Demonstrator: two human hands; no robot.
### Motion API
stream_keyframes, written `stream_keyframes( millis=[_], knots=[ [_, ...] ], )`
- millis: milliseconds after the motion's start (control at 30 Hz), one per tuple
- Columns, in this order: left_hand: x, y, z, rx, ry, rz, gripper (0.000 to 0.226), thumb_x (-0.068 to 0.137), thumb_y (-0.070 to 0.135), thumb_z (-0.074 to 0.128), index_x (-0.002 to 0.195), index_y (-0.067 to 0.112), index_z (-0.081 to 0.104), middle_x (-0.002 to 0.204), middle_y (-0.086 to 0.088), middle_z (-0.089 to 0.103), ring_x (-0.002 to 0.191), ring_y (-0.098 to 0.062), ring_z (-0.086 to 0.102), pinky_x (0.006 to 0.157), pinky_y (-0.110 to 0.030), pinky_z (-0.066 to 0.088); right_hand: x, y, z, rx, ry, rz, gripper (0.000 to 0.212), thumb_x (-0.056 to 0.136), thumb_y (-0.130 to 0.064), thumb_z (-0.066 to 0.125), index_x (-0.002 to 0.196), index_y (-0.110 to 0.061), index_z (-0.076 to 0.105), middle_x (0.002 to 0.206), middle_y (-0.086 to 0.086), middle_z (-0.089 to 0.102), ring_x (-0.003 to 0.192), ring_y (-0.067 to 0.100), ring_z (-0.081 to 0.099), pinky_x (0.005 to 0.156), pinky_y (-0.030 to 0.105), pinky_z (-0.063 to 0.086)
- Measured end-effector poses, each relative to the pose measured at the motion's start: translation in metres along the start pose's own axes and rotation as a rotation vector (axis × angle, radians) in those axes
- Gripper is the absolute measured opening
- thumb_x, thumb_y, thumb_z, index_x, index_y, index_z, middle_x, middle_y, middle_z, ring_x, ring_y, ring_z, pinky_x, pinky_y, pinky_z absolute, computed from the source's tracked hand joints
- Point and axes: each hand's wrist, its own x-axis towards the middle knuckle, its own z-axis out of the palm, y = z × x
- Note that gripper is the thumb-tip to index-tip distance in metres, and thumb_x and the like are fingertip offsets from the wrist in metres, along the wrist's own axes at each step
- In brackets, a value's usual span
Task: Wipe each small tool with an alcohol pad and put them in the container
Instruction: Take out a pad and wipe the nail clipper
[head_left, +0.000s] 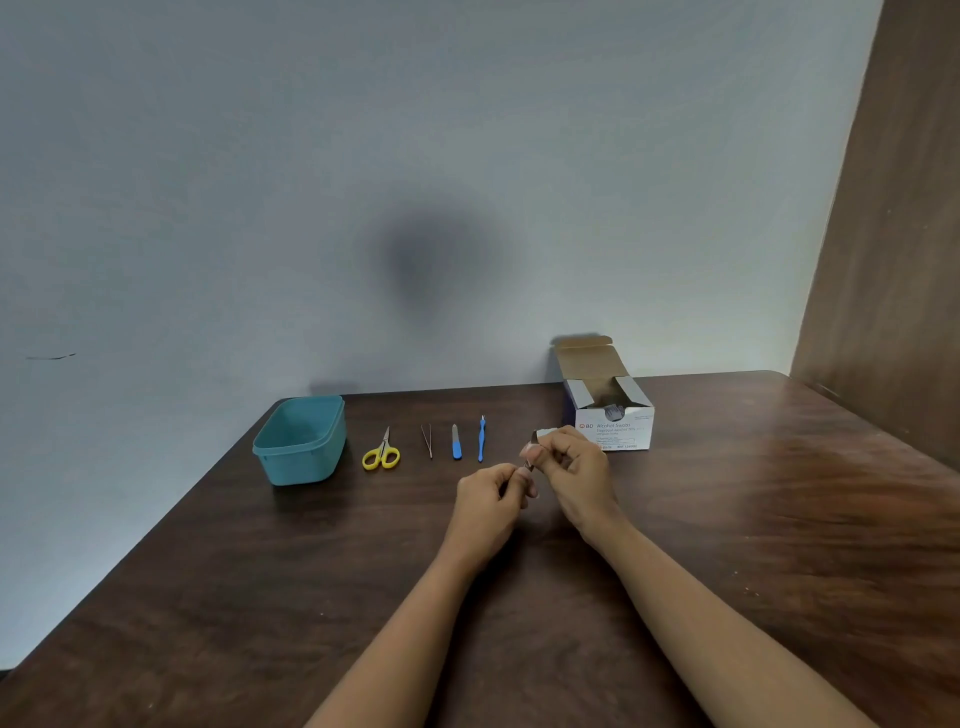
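**Q:** Where is the tool being wiped, and how does it lie?

**A:** The small metal tool (529, 453) is held above the desk (727, 519), between both hands. Its long axis runs from the near left up and away to the right. The left hand (491, 493) pinches the near end with curled fingers (511, 480). The right hand (571, 467) holds the white pad (546, 432) at the far end. Whether the pad wraps the tip or only touches it cannot be told.

**Q:** Which hand serves the container?

**A:** The container (301, 441) stands well apart to the left, beyond the pick (481, 439), file (456, 442), tweezers (427, 440) and scissors (382, 453). By judgement, the left hand is nearer and holds the tool.
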Motion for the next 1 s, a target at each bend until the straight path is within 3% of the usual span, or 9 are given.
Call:
stream_keyframes(
  millis=[133,300,400,700,833,1000],
  knots=[
    [0.0007,0.0006,0.0002,0.008,0.013,-0.004,0.03,0.098,0.024,0.05,0.074,0.02,0.067,0.07,0.004,0.064,0.063,0.006,0.056,0.061,-0.006,0.042,0.0007,0.0013,0.0009,0.01,0.023,0.02,0.013,0.081,-0.005,0.072,0.074,-0.016,0.07,0.074,-0.003,0.055,0.067,-0.002,0.051,0.063,0.008,0.039],
    [0.0003,0.0022,0.0001,-0.022,0.026,-0.019,0.029,0.097,0.021,0.051,0.075,0.016,0.068,0.068,0.006,0.063,0.061,0.006,0.055,0.06,-0.006,0.041,0.0015,0.0043,0.0003,0.149,0.077,0.098,0.013,0.071,-0.007,0.081,0.069,-0.015,0.071,0.076,0.006,0.061,0.068,0.012,0.053,0.064,0.023,0.046],
    [-0.0006,0.0046,0.0,-0.03,0.014,-0.014,0.029,0.097,0.022,0.051,0.074,0.017,0.068,0.07,0.004,0.065,0.061,0.006,0.056,0.059,-0.006,0.042,0.0008,0.0021,-0.0003,0.188,0.088,0.113,0.01,0.073,-0.01,0.08,0.069,-0.01,0.071,0.074,0.009,0.063,0.067,0.011,0.054,0.063,0.022,0.046],
    [-0.0002,0.0072,0.0004,0.003,0.008,-0.044,0.028,0.095,0.02,0.053,0.072,0.02,0.069,0.067,0.004,0.064,0.058,0.005,0.055,0.058,-0.008,0.042,0.0025,0.0022,-0.0012,0.139,0.014,0.072,0.014,0.085,-0.007,0.067,0.079,-0.017,0.074,0.083,0.001,0.063,0.081,0.006,0.059,0.073,0.018,0.048],
    [0.0005,0.0066,0.0004,0.012,0.006,-0.056,0.029,0.096,0.023,0.053,0.072,0.02,0.07,0.067,0.004,0.065,0.058,0.005,0.055,0.057,-0.007,0.042,0.0022,0.0014,-0.0012,0.231,0.029,0.121,0.021,0.082,-0.005,0.071,0.07,-0.022,0.072,0.084,0.006,0.064,0.081,0.017,0.06,0.075,0.026,0.049],
    [0.0002,0.0069,0.0007,0.016,0.001,-0.066,0.029,0.096,0.026,0.053,0.075,0.017,0.07,0.069,0.002,0.066,0.061,0.0,0.056,0.057,-0.006,0.042,0.0007,-0.0015,-0.0021,0.343,0.076,0.16,0.021,0.075,-0.001,0.076,0.068,-0.02,0.073,0.078,0.009,0.069,0.075,0.016,0.061,0.072,0.032,0.052]
  ],
)
